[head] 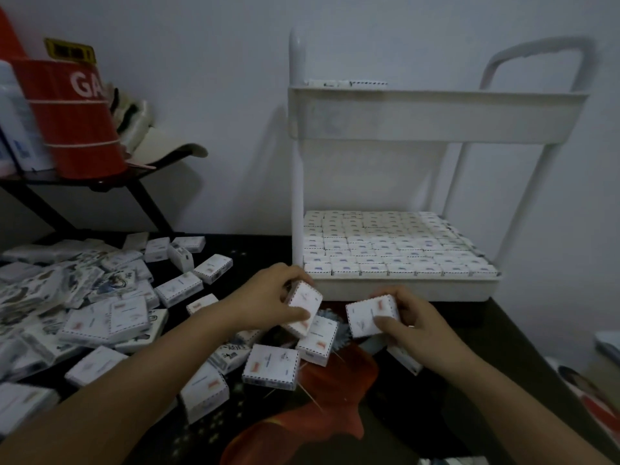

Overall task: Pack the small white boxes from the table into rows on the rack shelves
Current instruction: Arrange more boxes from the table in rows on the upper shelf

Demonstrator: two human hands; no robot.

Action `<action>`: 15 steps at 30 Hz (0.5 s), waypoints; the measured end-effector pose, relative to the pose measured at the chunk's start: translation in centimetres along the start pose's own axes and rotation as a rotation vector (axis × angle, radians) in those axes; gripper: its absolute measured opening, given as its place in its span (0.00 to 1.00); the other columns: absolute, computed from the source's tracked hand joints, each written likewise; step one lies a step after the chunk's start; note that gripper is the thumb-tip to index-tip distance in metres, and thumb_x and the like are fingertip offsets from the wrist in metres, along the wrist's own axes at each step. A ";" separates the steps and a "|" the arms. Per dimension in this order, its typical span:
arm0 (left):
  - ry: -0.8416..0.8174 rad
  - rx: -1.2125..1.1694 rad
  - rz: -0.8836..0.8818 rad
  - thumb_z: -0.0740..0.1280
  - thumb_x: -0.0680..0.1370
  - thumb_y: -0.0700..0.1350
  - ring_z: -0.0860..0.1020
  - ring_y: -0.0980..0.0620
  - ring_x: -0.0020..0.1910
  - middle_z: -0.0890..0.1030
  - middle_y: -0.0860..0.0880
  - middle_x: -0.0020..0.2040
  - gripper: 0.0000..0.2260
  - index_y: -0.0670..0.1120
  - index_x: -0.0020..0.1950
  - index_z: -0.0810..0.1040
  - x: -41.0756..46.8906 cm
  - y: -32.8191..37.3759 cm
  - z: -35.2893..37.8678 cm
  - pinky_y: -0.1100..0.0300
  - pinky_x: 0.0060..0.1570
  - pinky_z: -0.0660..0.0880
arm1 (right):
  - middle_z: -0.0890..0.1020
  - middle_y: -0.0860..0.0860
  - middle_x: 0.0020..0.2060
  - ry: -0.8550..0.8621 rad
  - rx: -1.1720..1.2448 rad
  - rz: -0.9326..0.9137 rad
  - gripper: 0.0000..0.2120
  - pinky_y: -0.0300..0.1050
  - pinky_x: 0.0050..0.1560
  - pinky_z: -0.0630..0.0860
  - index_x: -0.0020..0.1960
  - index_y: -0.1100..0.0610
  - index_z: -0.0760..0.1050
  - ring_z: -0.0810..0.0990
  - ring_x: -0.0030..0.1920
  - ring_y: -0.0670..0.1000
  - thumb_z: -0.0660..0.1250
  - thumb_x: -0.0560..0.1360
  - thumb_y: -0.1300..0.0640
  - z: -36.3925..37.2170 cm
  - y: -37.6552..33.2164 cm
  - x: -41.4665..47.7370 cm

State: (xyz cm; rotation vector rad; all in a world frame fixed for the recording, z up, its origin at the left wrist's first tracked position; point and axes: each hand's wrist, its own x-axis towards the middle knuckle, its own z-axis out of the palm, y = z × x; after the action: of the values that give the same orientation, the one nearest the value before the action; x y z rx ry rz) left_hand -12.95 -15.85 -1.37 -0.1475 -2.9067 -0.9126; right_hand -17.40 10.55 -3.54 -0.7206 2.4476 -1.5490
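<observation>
My left hand [265,298] pinches a white box [303,307] and my right hand [416,330] pinches a second box [369,317]. I hold both just in front of the rack [436,112]. Its lower shelf [402,289] is full of packed rows [396,246]. Loose boxes [179,290] are scattered on the table [510,333] to the left.

The only letters that can be read are the big white "GA" on the side of the red container [73,129] at the upper left; the rest of the word turns out of sight. The yellow tag [69,50] behind it has dark signs, too blurred to read. Each small white box [271,365] carries a red mark and fine printed lines, which are not legible.
</observation>
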 end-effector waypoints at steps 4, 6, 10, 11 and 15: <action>-0.048 -0.417 -0.029 0.72 0.75 0.46 0.82 0.58 0.46 0.76 0.52 0.60 0.15 0.57 0.60 0.77 -0.6 2.1 -0.7 0.66 0.36 0.78 | 0.81 0.50 0.50 0.063 0.114 -0.002 0.12 0.40 0.29 0.75 0.52 0.47 0.75 0.84 0.37 0.53 0.65 0.78 0.63 -0.7 -1.7 -0.4; -0.056 -0.512 -0.042 0.70 0.76 0.46 0.83 0.51 0.45 0.75 0.52 0.61 0.13 0.59 0.58 0.77 -1.0 3.4 -1.5 0.59 0.34 0.80 | 0.81 0.50 0.47 0.066 0.154 -0.025 0.12 0.42 0.25 0.72 0.52 0.47 0.76 0.81 0.31 0.57 0.64 0.78 0.64 -1.2 -3.0 -0.6; 0.057 -0.518 0.003 0.70 0.77 0.44 0.84 0.45 0.44 0.79 0.47 0.57 0.05 0.55 0.48 0.81 -1.5 6.5 -4.1 0.48 0.37 0.82 | 0.81 0.50 0.41 0.088 0.222 -0.096 0.13 0.41 0.22 0.68 0.48 0.47 0.78 0.79 0.28 0.55 0.62 0.78 0.65 -2.8 -6.0 -0.7; 0.080 -0.513 0.025 0.69 0.77 0.44 0.84 0.43 0.44 0.80 0.45 0.56 0.04 0.54 0.45 0.82 -1.5 7.4 -5.1 0.47 0.39 0.82 | 0.81 0.49 0.40 0.097 0.223 -0.120 0.14 0.41 0.21 0.68 0.48 0.47 0.78 0.79 0.27 0.55 0.62 0.78 0.65 -3.2 -6.9 -0.6; 0.170 -0.589 0.129 0.68 0.77 0.37 0.83 0.42 0.43 0.81 0.40 0.54 0.08 0.49 0.44 0.84 -0.8 11.2 -9.3 0.54 0.41 0.82 | 0.82 0.50 0.40 0.129 0.148 -0.237 0.15 0.43 0.23 0.68 0.48 0.47 0.79 0.78 0.27 0.55 0.61 0.78 0.65 -5.4 -10.8 0.3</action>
State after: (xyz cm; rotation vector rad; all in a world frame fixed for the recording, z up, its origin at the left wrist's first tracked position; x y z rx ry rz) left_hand -10.24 -12.10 12.41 -0.2755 -2.3619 -1.6327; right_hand -16.30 11.03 8.51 -0.9390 2.3729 -1.8958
